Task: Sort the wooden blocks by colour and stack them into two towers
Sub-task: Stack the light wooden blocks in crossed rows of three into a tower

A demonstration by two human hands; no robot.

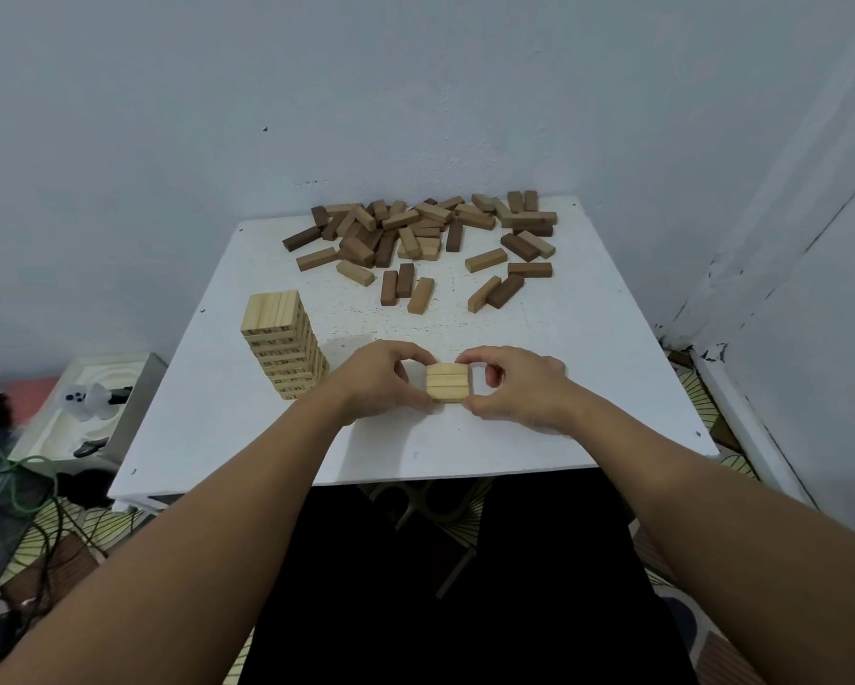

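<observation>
1. Near the front edge of the white table [539, 338], I hold a small set of three pale blocks [446, 389] lying side by side, flat on the tabletop.
2. My left hand [376, 383] curls round the set's left end, thumb at the near corner and fingers over the far edge.
3. My right hand [517, 385] mirrors it on the right end, thumb and forefinger pinching the near and far corners.
4. To my left, close to my left hand but apart from it, stands a pale tower [282, 341], many layers high, with numbers printed on the block ends.
5. Across the far half of the table lies a loose pile of blocks [415, 229], mid-brown and dark brown mixed, some scattered singly toward me.
6. Beside the table on the left sits a white tray [94, 388] with a small white figure on it, and green cable [15, 487] trails on the floor.
</observation>
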